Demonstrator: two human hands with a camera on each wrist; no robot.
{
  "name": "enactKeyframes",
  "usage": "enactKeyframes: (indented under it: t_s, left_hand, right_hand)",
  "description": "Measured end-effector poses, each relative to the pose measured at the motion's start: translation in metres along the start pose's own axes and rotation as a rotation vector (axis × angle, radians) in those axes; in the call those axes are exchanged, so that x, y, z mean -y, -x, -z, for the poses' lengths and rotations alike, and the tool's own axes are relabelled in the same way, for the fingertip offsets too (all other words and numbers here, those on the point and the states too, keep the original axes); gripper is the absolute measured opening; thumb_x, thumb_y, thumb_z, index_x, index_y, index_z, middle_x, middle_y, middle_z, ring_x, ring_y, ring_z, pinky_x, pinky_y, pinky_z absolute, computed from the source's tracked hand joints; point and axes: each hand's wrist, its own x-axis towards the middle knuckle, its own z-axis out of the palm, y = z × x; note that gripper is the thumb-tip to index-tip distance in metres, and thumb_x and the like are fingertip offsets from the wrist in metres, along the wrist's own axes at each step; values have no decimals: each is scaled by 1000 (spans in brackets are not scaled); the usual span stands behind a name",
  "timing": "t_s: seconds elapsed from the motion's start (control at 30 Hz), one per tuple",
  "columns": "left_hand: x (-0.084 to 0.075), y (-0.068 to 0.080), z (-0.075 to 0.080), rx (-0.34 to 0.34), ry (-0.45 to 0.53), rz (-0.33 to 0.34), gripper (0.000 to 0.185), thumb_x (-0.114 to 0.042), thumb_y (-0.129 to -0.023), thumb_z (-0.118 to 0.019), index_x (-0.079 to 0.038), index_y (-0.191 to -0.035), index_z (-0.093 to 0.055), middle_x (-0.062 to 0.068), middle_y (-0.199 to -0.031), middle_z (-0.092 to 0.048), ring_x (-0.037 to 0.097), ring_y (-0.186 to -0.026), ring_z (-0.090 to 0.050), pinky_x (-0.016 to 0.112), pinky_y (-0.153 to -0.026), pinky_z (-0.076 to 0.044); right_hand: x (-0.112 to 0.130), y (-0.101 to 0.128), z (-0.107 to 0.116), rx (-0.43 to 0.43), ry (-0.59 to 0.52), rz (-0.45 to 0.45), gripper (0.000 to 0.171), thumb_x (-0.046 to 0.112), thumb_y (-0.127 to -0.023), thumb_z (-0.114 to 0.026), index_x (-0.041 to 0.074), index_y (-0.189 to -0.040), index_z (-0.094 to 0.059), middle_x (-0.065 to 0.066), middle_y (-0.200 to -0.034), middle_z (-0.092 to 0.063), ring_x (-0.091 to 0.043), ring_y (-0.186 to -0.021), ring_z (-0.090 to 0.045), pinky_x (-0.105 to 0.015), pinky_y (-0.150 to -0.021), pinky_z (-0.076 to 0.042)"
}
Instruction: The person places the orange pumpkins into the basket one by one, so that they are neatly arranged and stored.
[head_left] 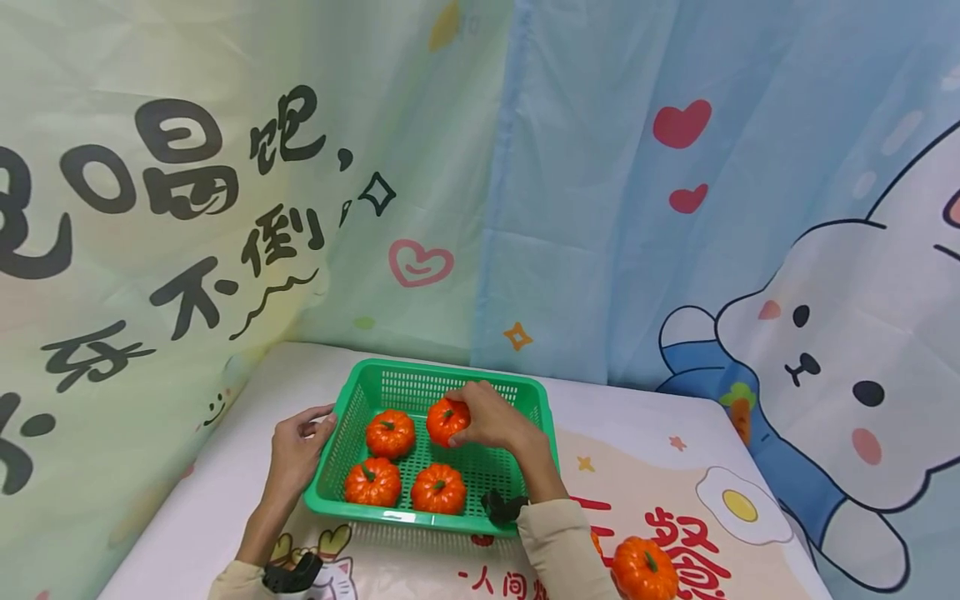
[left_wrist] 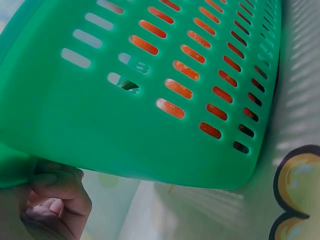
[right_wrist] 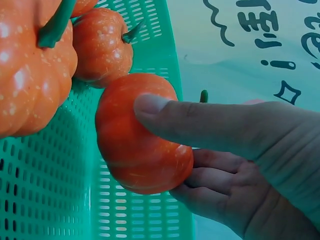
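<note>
Right wrist view shows the right hand (right_wrist: 240, 160) pinching a pumpkin (right_wrist: 140, 135); head view shows the left hand (head_left: 296, 446) gripping the basket (head_left: 337, 417) rim.

From the head view I note the pumpkin (head_left: 447, 419) in the right hand (head_left: 491, 417) is partly covered by its fingers. The basket (head_left: 341, 417) rim hides the left hand's (head_left: 296, 446) fingertips. A loose pumpkin (head_left: 643, 569) on the counter (head_left: 637, 433) is cut by the bottom edge. The left wrist view shows only blurred orange through the basket slots.
</note>
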Motion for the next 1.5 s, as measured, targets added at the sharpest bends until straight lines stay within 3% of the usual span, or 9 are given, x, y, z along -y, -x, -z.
enactKeyframes:
  t_s: [0.2, 0.43, 0.7, 0.73, 0.83, 1.1, 1.33, 1.5]
  left_hand:
    - [1, 1, 0, 14, 1, 19, 38, -18, -111, -66, 6, -138, -70, 28, -100, -79, 7, -63, -71, 22, -58, -59]
    - [2, 0, 0, 9, -6, 17, 37, -18, -110, -67, 6, -138, -71, 27, -100, -79, 5, -63, -70, 22, -59, -58]
    - [2, 0, 1, 8, -6, 8, 36, -18, -110, -66, 5, -138, -71, 28, -101, -80, 5, -65, -72, 22, -60, -59]
    - [2, 0, 1, 7, -4, 5, 36, -18, -111, -66, 6, -137, -71, 29, -101, -80, 6, -65, -72, 22, -60, -60]
    - [2, 0, 0, 7, -1, 1, 35, -17, -111, -65, 5, -137, -72, 29, -101, -80, 6, -65, -73, 23, -60, -60]
    - [0, 0, 0, 4, 0, -2, 35, -18, -110, -66, 6, -136, -72, 28, -99, -80, 5, -63, -71, 23, -59, -59]
    - [1, 0, 1, 7, -6, 6, 37, -19, -110, -66, 5, -138, -71, 28, -102, -80, 4, -65, -71, 21, -60, -59]
    - [3, -1, 1, 10, 6, 4, 37, -19, -110, -66, 5, -138, -71, 28, -102, -79, 6, -65, -71, 22, -60, -59]
  right_hand:
    - [-7, -6, -3, 22, 21, 49, 60, 9, -80, -97, 0, -136, -75, -13, -122, -78, -24, -104, -66, -41, -93, -60]
    - [-13, -12, -7, 57, 34, 108, 50, 9, -78, -98, 4, -125, -81, -8, -109, -82, -20, -91, -67, -29, -80, -58]
    - [-16, -17, -8, 103, 5, 121, 55, 8, -74, -101, 1, -125, -81, -10, -109, -84, -20, -89, -70, -29, -79, -59]
    - [-30, -23, -18, 101, 21, 149, 55, 10, -74, -102, 2, -124, -81, -9, -107, -84, -18, -88, -69, -29, -78, -59]
    - [-33, -26, -20, 123, 11, 160, 51, 9, -74, -101, 3, -121, -83, -7, -103, -84, -17, -84, -68, -30, -76, -59]
    - [-20, -24, -16, 120, 15, 52, 59, 7, -73, -102, 5, -128, -81, -8, -113, -85, -18, -91, -65, -33, -87, -58]
    - [-32, -27, -19, 113, 3, 89, 66, 13, -73, -103, 3, -132, -78, -10, -127, -81, -17, -102, -71, -33, -94, -60]
    - [-27, -26, -17, 147, -57, 53, 69, 10, -73, -103, 0, -135, -75, -12, -132, -78, -21, -111, -74, -35, -99, -61]
